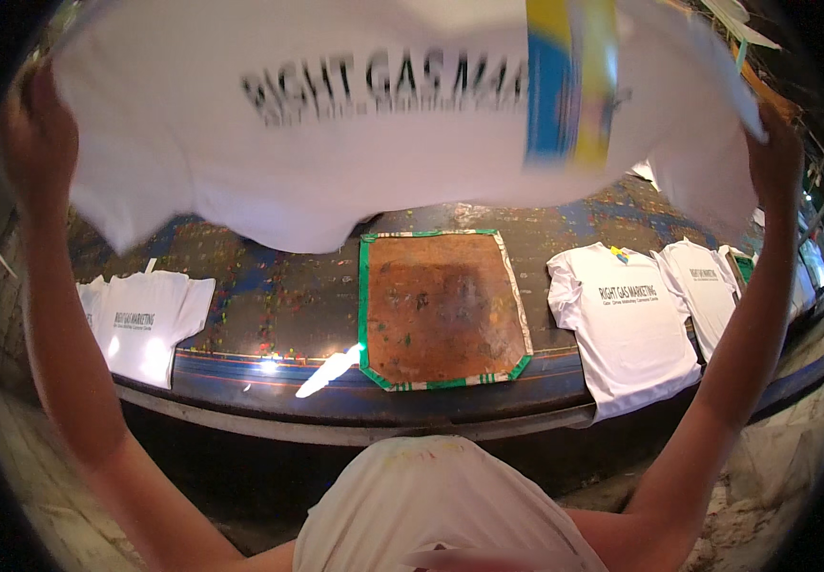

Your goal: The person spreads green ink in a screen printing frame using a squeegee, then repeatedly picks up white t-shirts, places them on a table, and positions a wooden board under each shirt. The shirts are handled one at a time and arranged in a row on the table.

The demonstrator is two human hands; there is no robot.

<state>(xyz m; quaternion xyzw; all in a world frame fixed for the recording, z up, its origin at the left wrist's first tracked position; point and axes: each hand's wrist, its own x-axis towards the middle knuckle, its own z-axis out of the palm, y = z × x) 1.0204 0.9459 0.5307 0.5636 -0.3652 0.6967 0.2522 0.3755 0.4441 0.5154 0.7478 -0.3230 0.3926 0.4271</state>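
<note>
A white T-shirt (355, 162) with dark printed lettering is stretched wide across the top of the view, held up in the air between both my hands. My left hand (42, 133) grips its edge at the far left, fingers closed on the cloth. At the far right my right hand (776, 157) is closed on the opposite edge. A blue and yellow strip (569, 86) shows against the shirt, blurred. Beneath the shirt, a brown rectangular board (445, 310) with green and white tape around its rim lies on the table.
The long dark table (274, 276) is speckled with paint. Printed white T-shirts lie on it: one at the left (150, 324), one right of the board (627, 329), another beyond that (700, 286). A white strip (329, 371) lies beside the board, near the table's front edge (288, 426).
</note>
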